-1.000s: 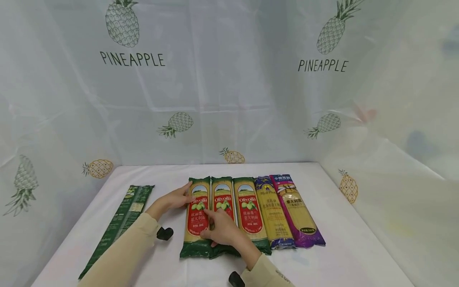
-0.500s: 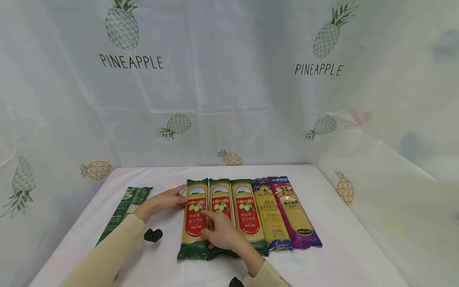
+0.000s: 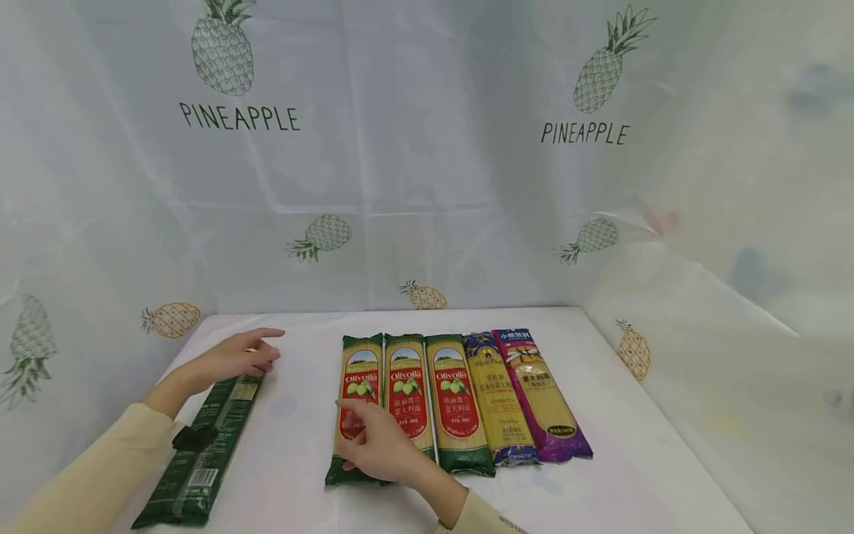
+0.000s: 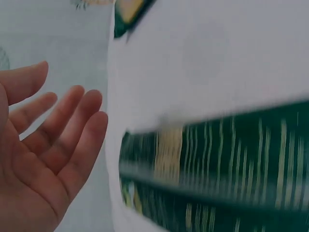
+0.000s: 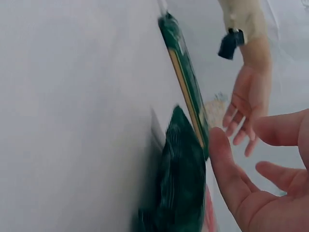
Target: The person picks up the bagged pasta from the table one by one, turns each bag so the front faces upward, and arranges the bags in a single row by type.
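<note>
My left hand [image 3: 233,357], its fingers loosely bent and holding nothing, hovers over the far end of a green spaghetti pack [image 3: 215,445] that lies back side up at the left. In the left wrist view that pack [image 4: 222,169] stretches away beside the hand. Three green-ended Olivoilà spaghetti packs lie side by side: a left one [image 3: 363,363], a middle one [image 3: 405,371] and a right one [image 3: 457,393]. Over the left and middle packs is my right hand [image 3: 380,443], fingers relaxed with nothing in them, partly hiding both.
To the right of the Olivoilà row lie a yellow and blue spaghetti pack [image 3: 503,400] and a purple-ended one [image 3: 543,393], slightly slanted. A white cloth covers the table [image 3: 287,460]. A pineapple-print curtain [image 3: 427,178] rises behind and at both sides.
My left hand has left the left Olivoilà pack and moved left, over the back-side-up pack. The right hand has shifted slightly left. The head view has turned slightly.
</note>
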`<state>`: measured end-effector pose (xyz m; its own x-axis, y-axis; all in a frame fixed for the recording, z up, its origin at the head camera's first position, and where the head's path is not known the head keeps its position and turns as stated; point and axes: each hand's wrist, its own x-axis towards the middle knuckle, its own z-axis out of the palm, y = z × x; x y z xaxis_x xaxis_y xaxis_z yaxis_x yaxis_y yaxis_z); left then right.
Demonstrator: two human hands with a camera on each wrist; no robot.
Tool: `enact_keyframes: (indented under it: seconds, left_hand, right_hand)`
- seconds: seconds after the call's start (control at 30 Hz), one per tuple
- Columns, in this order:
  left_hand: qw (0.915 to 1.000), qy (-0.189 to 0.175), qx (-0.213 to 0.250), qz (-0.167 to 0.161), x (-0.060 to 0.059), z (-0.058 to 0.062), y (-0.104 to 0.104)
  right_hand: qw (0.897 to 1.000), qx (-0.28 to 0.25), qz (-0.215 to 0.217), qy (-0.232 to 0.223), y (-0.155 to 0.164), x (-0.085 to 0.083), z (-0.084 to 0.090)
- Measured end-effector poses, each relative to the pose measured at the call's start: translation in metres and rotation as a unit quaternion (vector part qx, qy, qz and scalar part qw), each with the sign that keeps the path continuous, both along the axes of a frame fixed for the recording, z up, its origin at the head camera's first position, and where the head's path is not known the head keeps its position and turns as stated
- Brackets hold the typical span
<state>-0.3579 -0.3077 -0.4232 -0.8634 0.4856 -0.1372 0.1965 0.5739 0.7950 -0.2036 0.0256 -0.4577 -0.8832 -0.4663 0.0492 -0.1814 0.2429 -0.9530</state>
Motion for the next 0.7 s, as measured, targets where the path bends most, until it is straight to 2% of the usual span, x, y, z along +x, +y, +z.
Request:
enact_keyframes:
  seconds: [0.13,0.27,0.33,0.5,0.7]
  left_hand:
    - [0.9986,0.038,-0.035,0.013,-0.005,0.006,-0.034]
    - [0.996,0.05,-0.071,0.022,-0.006,0.002,-0.058]
    - [0.9944,0.047,-0.09,0.028,-0.006,-0.002,-0.067]
    - [0.9927,-0.001,-0.113,0.042,-0.008,-0.015,-0.082]
    - [0.9918,-0.065,-0.1,0.046,-0.012,-0.027,-0.083]
  right_hand:
    - [0.999,-0.018,-0.005,-0.049,-0.024,-0.001,0.003]
    - [0.991,-0.037,-0.009,-0.125,-0.051,-0.004,0.003]
    - [0.987,-0.03,-0.01,-0.156,-0.065,-0.006,0.003]
    - [0.981,0.015,-0.014,-0.193,-0.1,-0.007,-0.001]
    - [0.973,0.013,-0.014,-0.23,-0.132,-0.008,-0.008]
